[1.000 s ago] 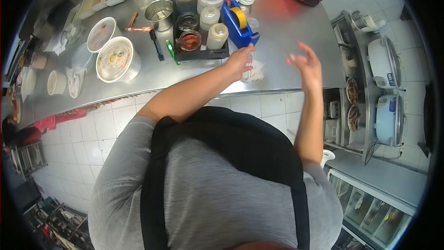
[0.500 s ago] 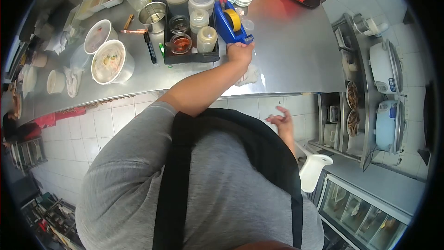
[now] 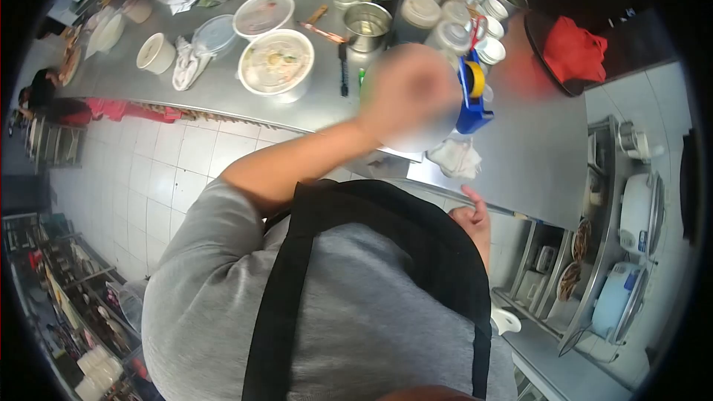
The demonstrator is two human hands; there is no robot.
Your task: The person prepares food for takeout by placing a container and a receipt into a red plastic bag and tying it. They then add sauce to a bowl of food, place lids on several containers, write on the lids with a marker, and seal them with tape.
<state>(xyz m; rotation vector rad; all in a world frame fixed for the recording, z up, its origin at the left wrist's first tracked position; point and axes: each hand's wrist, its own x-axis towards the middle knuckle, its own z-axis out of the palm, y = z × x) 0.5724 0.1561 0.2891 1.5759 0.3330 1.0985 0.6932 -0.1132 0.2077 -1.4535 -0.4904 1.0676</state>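
My left hand is smeared by motion above the worktop, just left of a blue tape dispenser. Its fingers are too blurred to show whether they hold anything. Behind that hand, most of the tray of squeeze bottles is hidden; bottle caps show past it. Red-handled scissors stand at the dispenser's far end. A crumpled white cloth lies at the counter edge, nearer me. Low by my body, my right hand appears empty, one finger extended and the others partly curled.
Two lidded tubs, a metal pot and a black marker stand or lie on the steel counter. A red cloth rests at the far right. Rice cookers line the right side. Another person is at far left.
My left hand has left the front of the tape dispenser and moved left, over the bottle tray. My right hand's fingers are more curled. The view has turned, shifting the counter items rightward.
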